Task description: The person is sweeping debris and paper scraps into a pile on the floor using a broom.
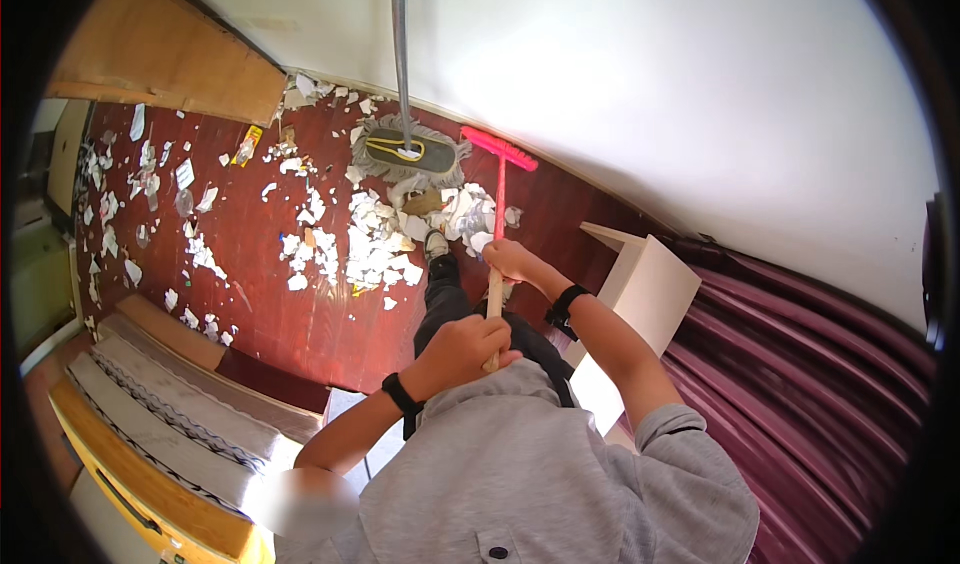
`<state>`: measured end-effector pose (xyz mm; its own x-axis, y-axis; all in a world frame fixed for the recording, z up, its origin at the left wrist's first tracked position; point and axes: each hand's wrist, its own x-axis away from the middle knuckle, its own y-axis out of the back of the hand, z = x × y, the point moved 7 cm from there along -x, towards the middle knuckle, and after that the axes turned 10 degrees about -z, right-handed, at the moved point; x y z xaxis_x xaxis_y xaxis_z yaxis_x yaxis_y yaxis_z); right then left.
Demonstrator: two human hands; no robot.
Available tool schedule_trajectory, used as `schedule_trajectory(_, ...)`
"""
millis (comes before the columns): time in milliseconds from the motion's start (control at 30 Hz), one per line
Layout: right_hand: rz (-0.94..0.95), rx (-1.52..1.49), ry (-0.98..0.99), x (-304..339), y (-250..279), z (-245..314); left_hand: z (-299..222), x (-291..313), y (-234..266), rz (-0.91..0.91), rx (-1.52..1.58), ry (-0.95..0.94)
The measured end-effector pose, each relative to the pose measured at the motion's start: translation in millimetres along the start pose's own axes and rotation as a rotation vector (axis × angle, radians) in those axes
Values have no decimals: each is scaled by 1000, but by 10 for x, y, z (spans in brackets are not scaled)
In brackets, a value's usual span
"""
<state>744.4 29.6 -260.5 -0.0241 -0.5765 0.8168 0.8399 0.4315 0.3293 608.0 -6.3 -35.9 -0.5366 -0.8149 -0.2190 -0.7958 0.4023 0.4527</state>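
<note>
Both my hands are wrapped round the stick of a broom with a bright pink-red head (500, 149). My left hand (462, 354) is closed on the wooden end of the handle (494, 299), close to my body. Farther up the stick, my right hand (514, 265) grips it just below the red part. The broom head lies at the foot of the white wall, right of a grey flat mop (412, 152). A pile of torn white paper (380, 242) covers the floor in front of my shoe (436, 245).
More paper scraps (205, 256) are strewn over the red-brown floor (255, 309) to the left. The mop's pole (400, 44) rises along the wall. A wooden panel (170, 49) stands far left, a sofa-like seat (170, 414) near left, a pale cabinet (650, 289) and purple curtain (790, 364) right.
</note>
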Motion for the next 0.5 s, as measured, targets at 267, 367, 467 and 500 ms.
schedule_trajectory(267, 329, 172, -108, 685, -170, -48, -556, -150, 177, 107, 78, -38)
schedule_trajectory(367, 313, 122, -92, 906, -96, -20, -683, -246, 291, 8, 153, 7)
schedule_trajectory(467, 314, 36, -33, 1026, 23, 2, -785, -337, 393, -59, 151, 61)
schedule_trajectory(500, 274, -37, -37, 1131, 107, 113, -842, -333, 406, -74, 144, 46)
